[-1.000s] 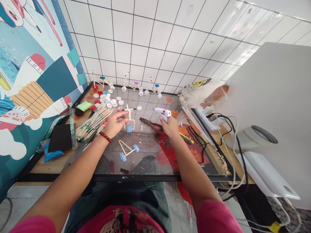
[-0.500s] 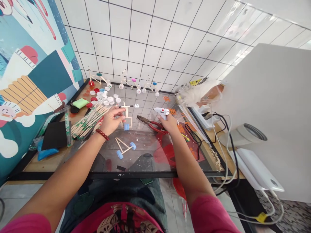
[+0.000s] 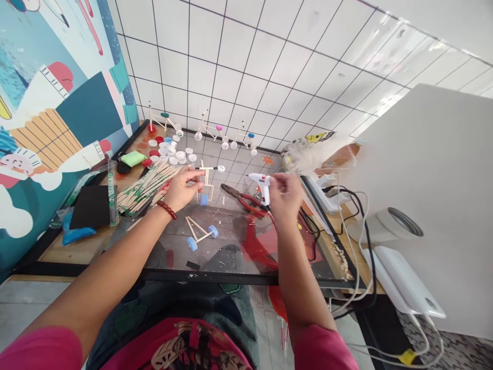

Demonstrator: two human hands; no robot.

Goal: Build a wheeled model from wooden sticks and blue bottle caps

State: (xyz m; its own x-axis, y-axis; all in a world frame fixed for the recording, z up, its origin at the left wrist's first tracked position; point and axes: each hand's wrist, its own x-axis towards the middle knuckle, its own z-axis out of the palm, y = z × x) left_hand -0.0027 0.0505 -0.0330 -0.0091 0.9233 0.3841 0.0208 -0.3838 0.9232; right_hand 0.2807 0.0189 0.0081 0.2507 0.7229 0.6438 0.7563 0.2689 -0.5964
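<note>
My left hand [image 3: 185,187] pinches a small frame of wooden sticks [image 3: 207,177], which has a blue cap [image 3: 204,199] at its lower end and a black-marked stick across its top. Beside it lies a white cap [image 3: 221,168]. At the rear of the white glue gun [image 3: 264,186] is my right hand [image 3: 285,198], its fingers curled together and slightly blurred; what they hold is hidden. The gun's handle shows uncovered. Red-handled pliers [image 3: 246,201] lie between my hands. Nearer me rests a stick triangle [image 3: 199,231] with two blue caps.
Wooden sticks [image 3: 144,190] and loose caps [image 3: 173,151] lie at left, near a black sheet [image 3: 92,205]. Three stick models [image 3: 211,131] stand along the tiled wall. Black cables [image 3: 314,228] and a white power strip [image 3: 327,198] are on the right.
My right hand has moved from the glue gun's handle to its rear, uncovering the handle. My left hand keeps hold of the stick frame. The camera view has shifted slightly.
</note>
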